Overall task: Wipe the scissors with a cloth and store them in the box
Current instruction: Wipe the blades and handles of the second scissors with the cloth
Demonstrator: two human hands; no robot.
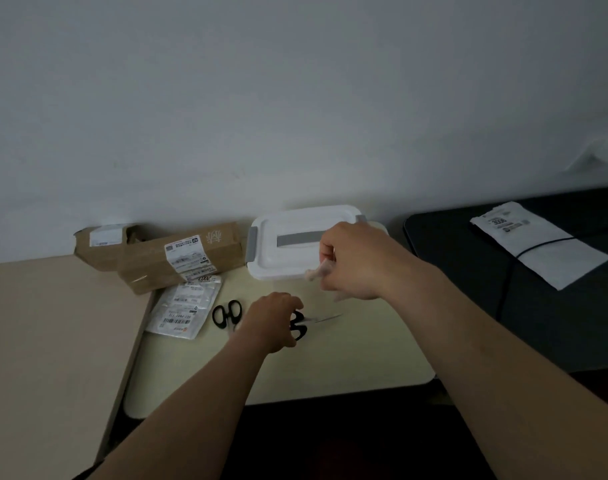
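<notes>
Black plastic loops of the scissors [300,328] sit at frame centre on the surface [330,362], my left hand [273,320] curled round them. Blades look stiff and slick, so I'd keep to the handles. My right hand [353,261] pinches the limp cloth [316,271] by the lidded box [288,261].

The left hand [273,318] grips black-handled scissors [300,327], blades pointing to 3 o'clock. At its 1 o'clock the right hand [351,261] pinches a pale cloth [317,271] in front of the closed white box [288,263]. A spare pair [227,315] lies on the cream worktop [330,362] at its 9 o'clock.
</notes>
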